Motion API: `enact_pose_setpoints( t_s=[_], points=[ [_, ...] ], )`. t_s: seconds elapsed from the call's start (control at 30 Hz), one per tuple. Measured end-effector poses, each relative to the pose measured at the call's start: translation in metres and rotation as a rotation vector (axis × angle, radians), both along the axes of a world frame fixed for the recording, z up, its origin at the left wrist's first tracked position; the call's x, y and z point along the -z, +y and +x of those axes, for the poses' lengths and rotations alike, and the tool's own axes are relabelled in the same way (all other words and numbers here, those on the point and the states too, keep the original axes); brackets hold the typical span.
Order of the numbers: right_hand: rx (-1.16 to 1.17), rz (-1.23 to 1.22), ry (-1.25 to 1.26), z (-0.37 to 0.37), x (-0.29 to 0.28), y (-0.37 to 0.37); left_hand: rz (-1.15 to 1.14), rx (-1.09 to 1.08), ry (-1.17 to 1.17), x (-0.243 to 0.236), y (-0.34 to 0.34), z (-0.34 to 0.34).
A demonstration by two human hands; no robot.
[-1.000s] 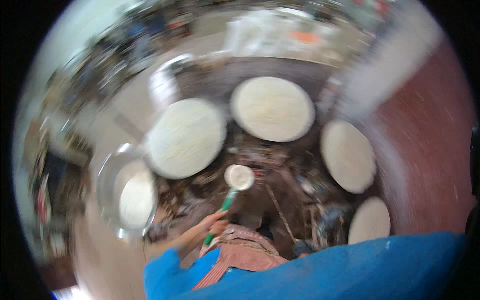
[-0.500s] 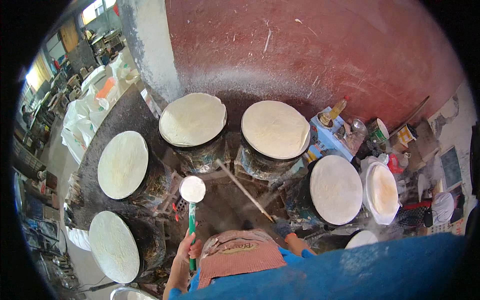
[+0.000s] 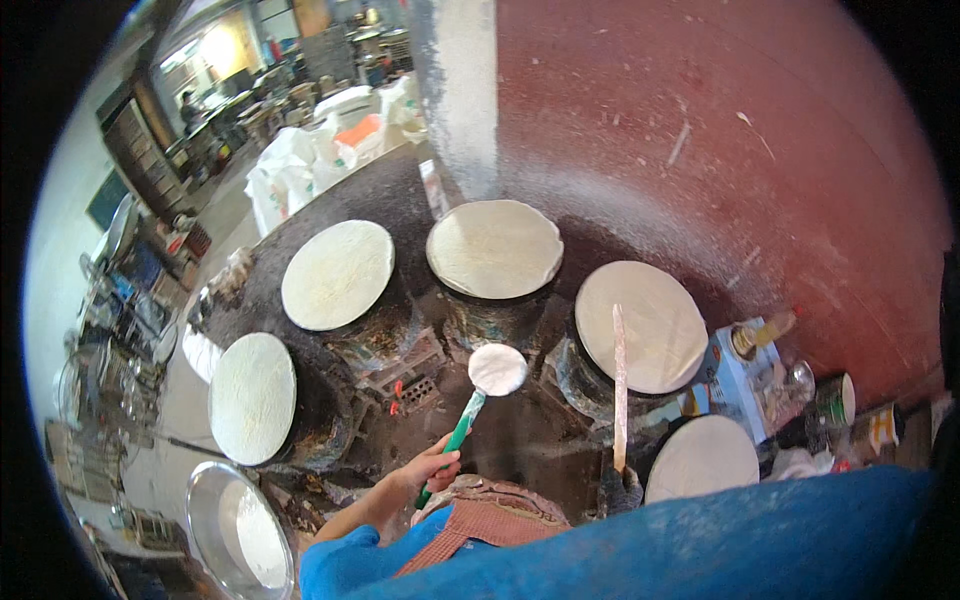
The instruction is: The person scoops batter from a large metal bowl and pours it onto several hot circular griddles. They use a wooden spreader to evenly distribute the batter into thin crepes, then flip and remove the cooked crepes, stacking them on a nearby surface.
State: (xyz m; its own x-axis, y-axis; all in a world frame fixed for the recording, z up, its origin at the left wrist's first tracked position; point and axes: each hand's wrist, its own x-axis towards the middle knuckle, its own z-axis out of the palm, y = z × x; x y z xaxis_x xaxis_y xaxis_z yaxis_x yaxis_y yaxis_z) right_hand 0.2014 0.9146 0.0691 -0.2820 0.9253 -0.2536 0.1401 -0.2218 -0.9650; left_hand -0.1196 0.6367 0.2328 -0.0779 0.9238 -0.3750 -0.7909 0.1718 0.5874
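- Nearest, a blue sleeve [image 3: 700, 540] fills the lower edge, with a checked reddish cloth [image 3: 480, 525] over a round lump just below the ladle's handle end.
- The left hand [image 3: 430, 470] is clenched round the lower end of a green-handled ladle [image 3: 480, 385].
- The ladle slants up and to the right; its round head [image 3: 497, 369] is coated white with batter and hangs over the dark, soot-stained counter [image 3: 520, 430], amid the griddles and touching none of them.
- To the right of the ladle, the right hand [image 3: 620, 488], in a dark glove, grasps the bottom of a long pale wooden stick [image 3: 618, 385], which stands nearly upright and crosses the front of 1 griddle.
- Down-left of the ladle lies a shiny metal basin [image 3: 235, 535] with white batter in it.
- 5 round griddles ring the ladle, each covered by a thin pale sheet: 1 at lower right [image 3: 700, 458], 1 at right behind the stick [image 3: 640, 325], 1 straight above [image 3: 494, 248], 1 up-left [image 3: 337, 274], 1 at left [image 3: 252, 397].
- Right of the ladle, beyond the griddles, stand a blue carton [image 3: 735, 375], a bottle [image 3: 760, 335] and small tins [image 3: 832, 400].
- Farthest from the ladle rise a red wall [image 3: 720, 130] streaked white, and up-left white sacks [image 3: 300, 165].
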Motion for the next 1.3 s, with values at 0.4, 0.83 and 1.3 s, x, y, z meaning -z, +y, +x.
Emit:
enact_pose_setpoints(
  t_s=[0.4, 0.83, 1.3],
  points=[
    [-0.533, 0.401, -0.528, -0.147, -0.071, 0.011, -0.088, -0.189, -0.768, 0.031, -0.006, -0.010],
    [-0.760, 0.907, -0.522, -0.437, -0.064, 0.010, -0.133, -0.314, -0.737, 0.028, -0.073, -0.119],
    [-0.808, 1.159, -0.831, -0.683, -0.062, -0.007, -0.167, -0.298, -0.925, 0.034, -0.119, -0.200]
  ],
)
